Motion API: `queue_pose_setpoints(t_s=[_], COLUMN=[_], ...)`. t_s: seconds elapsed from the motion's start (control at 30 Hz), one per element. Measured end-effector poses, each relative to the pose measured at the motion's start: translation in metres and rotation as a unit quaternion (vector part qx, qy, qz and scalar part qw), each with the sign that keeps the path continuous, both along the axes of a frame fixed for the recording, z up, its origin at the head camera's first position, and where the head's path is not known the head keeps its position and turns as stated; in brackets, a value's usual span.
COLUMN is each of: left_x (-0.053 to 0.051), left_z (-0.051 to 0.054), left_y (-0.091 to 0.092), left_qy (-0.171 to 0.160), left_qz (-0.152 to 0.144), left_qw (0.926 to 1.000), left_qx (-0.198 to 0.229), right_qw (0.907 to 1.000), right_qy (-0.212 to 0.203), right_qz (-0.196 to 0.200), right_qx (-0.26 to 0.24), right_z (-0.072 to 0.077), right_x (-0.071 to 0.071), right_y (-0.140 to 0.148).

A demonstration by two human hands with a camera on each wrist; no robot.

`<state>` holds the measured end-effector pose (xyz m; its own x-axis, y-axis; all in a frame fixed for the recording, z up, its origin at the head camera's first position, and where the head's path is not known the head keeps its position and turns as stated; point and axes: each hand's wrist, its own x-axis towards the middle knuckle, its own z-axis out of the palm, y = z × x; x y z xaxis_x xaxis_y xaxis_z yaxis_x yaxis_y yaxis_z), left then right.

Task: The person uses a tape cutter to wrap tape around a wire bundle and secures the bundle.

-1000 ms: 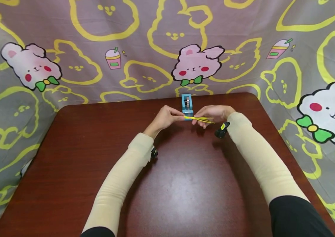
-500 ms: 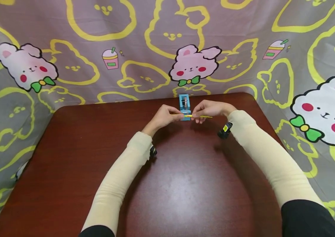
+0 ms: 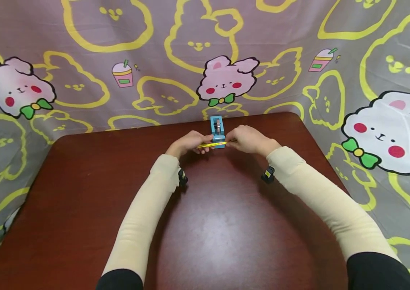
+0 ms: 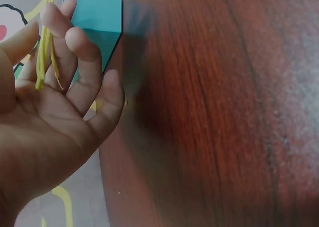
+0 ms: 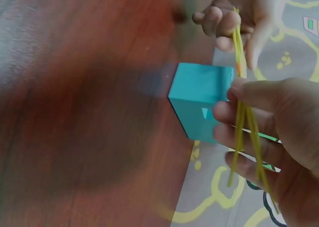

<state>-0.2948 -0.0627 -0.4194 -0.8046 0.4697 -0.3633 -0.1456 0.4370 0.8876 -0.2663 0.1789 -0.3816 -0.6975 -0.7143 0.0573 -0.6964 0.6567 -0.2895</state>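
A bundle of thin yellow strands [image 3: 219, 143], wire-like, stretches between the two hands near the table's far edge. My right hand [image 3: 250, 139] pinches it between thumb and fingertips; in the right wrist view its loose ends [image 5: 254, 147] fan out across the fingers. The left hand [image 3: 192, 141] has curled fingers about the other part, and strand ends [image 4: 44, 62] lie over its palm in the left wrist view. An orange-tinted patch shows on the bundle between the hands. Just behind stands a blue tape dispenser [image 3: 217, 128] with a roll in its slot.
The dark red-brown wooden table [image 3: 212, 225] spreads in front of the arms. A printed cloth [image 3: 92, 76] hangs along its back and sides. Each wrist carries a small black camera, such as the right one [image 3: 268, 174].
The strand ends, which fanned out by the right hand in the head view, now show at the left hand. The left fingers have loosened from their pinch. The view has turned slightly right.
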Motion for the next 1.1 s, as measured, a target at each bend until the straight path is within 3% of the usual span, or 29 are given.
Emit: queue_pose_setpoints(t_s=[0.07,0.23,0.4,0.57,0.83,1.1], left_x=[-0.001,-0.002,-0.001,0.002,0.014,0.02], left_z=[0.0,0.0,0.0,0.003,0.004,-0.002], left_y=[0.0,0.0,0.001,0.002,0.008,0.014], left_qy=[-0.012,-0.018,0.0,0.04,0.114,0.18], left_qz=[-0.012,-0.026,-0.026,0.006,0.062,0.109], left_qw=[0.9999,0.9995,0.9996,0.9992,0.9914,0.9776], left_qx=[0.0,0.004,0.005,0.006,0.014,0.015], right_qw=[0.9997,0.999,0.9996,0.9955,0.9825,0.9743], right_qy=[0.025,0.043,-0.004,-0.077,-0.169,-0.209], right_qz=[-0.002,-0.01,-0.017,-0.034,-0.073,-0.068], right_qx=[0.005,0.002,-0.022,-0.044,-0.029,-0.05], right_z=[-0.002,-0.005,-0.006,-0.004,-0.002,-0.006], right_x=[0.003,0.006,0.003,-0.004,-0.018,-0.024], right_y=[-0.001,-0.003,0.0,-0.001,-0.007,-0.01])
